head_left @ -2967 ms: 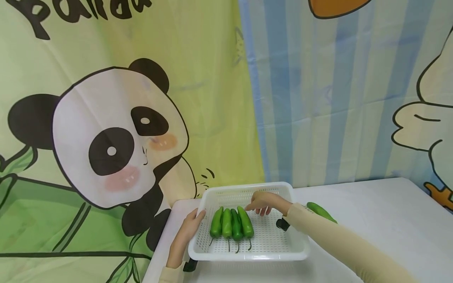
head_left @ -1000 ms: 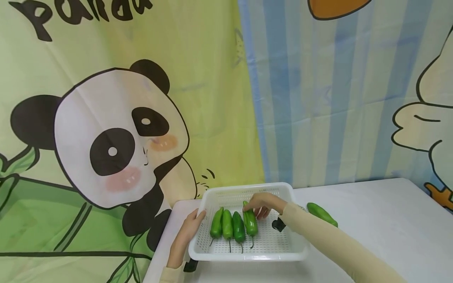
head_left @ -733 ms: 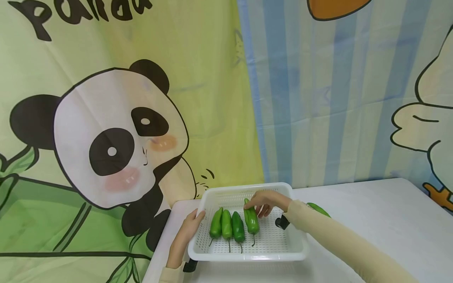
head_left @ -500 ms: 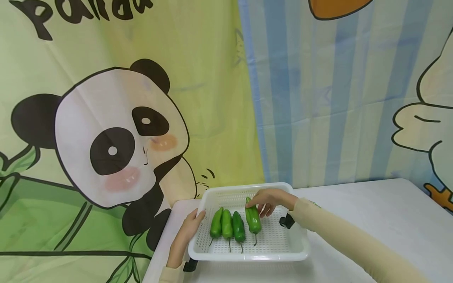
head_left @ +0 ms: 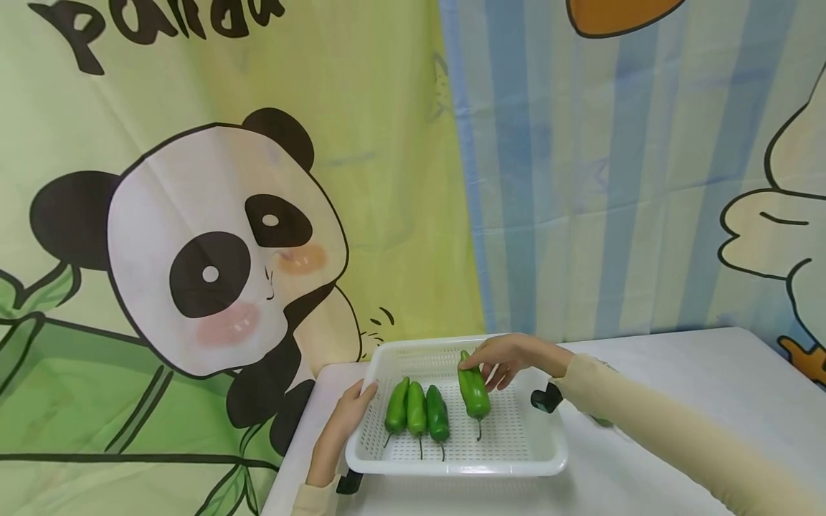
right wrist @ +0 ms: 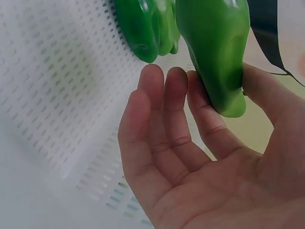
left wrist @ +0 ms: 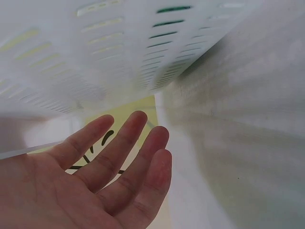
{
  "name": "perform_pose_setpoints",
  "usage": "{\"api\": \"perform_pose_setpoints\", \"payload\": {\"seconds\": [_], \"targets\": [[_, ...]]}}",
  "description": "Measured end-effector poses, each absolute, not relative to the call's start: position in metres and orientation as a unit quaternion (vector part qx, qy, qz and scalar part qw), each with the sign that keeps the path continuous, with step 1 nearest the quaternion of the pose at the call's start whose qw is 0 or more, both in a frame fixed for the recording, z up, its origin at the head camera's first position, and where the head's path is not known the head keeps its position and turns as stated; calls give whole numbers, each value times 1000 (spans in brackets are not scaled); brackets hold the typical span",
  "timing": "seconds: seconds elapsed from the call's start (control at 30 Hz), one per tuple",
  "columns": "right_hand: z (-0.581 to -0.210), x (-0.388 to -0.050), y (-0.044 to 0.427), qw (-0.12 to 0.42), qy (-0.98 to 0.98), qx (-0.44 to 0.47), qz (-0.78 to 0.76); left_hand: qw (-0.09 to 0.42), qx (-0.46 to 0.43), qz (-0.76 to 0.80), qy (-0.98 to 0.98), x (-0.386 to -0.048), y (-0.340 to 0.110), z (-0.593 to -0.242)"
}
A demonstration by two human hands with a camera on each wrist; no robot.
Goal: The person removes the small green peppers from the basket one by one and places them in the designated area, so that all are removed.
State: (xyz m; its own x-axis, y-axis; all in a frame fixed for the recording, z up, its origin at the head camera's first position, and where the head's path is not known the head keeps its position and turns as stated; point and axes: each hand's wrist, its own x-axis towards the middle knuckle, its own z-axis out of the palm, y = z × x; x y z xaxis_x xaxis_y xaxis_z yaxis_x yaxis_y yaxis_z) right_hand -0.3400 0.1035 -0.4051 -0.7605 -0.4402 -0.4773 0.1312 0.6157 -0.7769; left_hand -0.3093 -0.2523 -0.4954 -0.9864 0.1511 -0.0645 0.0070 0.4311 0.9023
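In the head view my right hand (head_left: 506,356) pinches a green pepper (head_left: 476,398) by its tapered tip, thumb on one side and forefinger on the other. Its stem hangs downward over the white basket (head_left: 490,469). The right wrist view shows this pepper (right wrist: 214,52) between thumb and forefinger, the other fingers loosely bent and off it. Three more green peppers (head_left: 416,410) lie side by side in the basket's left half. At the left rim my left hand (head_left: 351,410) holds the basket, thumb over the edge; its other fingers (left wrist: 126,157) extend outside the wall.
The basket stands on a white table (head_left: 677,387). Right of it, another green pepper (head_left: 603,422) shows only a small part below the right sleeve (head_left: 652,423). Behind the table hangs a printed curtain (head_left: 406,215) with a panda.
My right hand took hold of the rightmost pepper in the row and has drawn it right and up, away from the other three. The left hand stays at the rim.
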Motion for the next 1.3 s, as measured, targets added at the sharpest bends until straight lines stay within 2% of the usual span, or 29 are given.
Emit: {"api": "perform_pose_setpoints", "payload": {"seconds": [0.47, 1.3], "targets": [[-390, -327, 144, 345, 812, -99, -461, 68, 51, 525, 847, -311, -254, -497], [-393, -310, 210, 337, 795, -107, -493, 71, 55, 531, 843, -314, -253, -499]]}}
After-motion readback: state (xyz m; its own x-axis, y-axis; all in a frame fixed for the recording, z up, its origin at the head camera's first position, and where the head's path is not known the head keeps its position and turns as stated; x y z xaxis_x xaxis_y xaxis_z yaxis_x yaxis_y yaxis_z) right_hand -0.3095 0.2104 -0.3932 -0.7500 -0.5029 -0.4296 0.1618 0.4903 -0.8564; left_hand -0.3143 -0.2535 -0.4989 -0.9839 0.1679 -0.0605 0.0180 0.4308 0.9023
